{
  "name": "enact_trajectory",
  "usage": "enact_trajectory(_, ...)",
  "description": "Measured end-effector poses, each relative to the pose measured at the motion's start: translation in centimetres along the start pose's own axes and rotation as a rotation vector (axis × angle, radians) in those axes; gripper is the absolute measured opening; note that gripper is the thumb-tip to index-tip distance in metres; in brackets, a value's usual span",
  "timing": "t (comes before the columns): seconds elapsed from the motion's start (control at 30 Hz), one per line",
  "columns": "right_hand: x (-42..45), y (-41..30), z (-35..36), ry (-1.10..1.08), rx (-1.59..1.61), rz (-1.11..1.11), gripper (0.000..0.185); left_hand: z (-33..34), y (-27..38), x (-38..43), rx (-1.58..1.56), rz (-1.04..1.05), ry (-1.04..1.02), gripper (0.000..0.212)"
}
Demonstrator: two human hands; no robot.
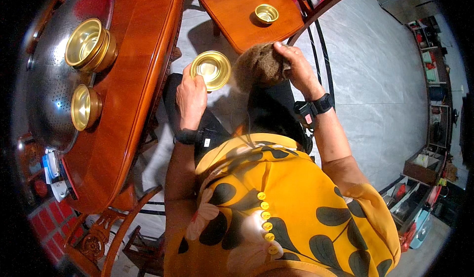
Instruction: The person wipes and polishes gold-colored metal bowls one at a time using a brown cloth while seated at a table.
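My left hand (192,98) grips a shiny brass bowl (211,69) by its near-left rim, the hollow tilted up toward me. To its right, my right hand (298,68) is closed on a bunched brown, fuzzy cloth (257,64). The cloth hangs over my lap, close to the bowl's right side. Another brass bowl (266,14) sits upright on a wooden chair seat (237,7) ahead of me. On the table to my left stand a stack of brass bowls (87,44) and a single tilted brass bowl (86,107).
The polished wooden table (129,73) runs along my left and carries a large perforated metal tray (46,81). A carved wooden chair (98,240) stands at the lower left. Low shelves with household items (439,92) line the far right, beyond the grey tiled floor (374,77).
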State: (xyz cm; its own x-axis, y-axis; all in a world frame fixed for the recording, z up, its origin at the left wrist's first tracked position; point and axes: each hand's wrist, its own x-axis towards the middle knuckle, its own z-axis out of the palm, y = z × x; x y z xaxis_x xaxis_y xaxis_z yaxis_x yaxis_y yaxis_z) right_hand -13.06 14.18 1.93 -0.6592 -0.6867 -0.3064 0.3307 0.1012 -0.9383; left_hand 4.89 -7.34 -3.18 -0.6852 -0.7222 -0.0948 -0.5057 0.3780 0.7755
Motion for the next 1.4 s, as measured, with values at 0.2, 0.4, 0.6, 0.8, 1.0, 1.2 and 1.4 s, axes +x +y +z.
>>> enact_trajectory(0.2,0.1,-0.8,-0.7,-0.060,0.721,-0.033,0.052,-0.5,1.2,-0.5,-0.495,-0.114,-0.220,0.033)
enact_trajectory(0.4,1.1,1.1,2.6,-0.646,0.914,-0.061,0.061,1.3,1.6,-1.1,-1.079,-0.303,-0.633,0.022)
enact_trajectory(0.6,-0.2,-0.7,3.0,-0.505,0.217,-0.235,0.053,0.9,0.8,-1.1,-1.101,-0.298,-0.659,0.026)
enact_trajectory(0.8,-2.0,-1.6,5.9,-0.283,-0.033,-0.433,0.031,2.6,-0.3,-1.3,-1.182,-0.252,-0.658,0.031)
enact_trajectory(1.0,-1.5,-0.2,6.7,0.088,-0.627,-0.840,0.043,3.3,-3.3,-2.5,-1.266,-0.104,-0.711,0.044)
enact_trajectory(1.2,-1.2,1.8,7.1,-0.043,-0.538,-0.955,0.058,2.5,-4.7,-3.2,-0.900,0.124,-0.604,0.056)
enact_trajectory(1.4,-0.9,2.1,8.7,0.108,-0.318,-0.769,0.040,2.7,3.5,-3.3,-1.141,-0.140,-0.467,0.051)
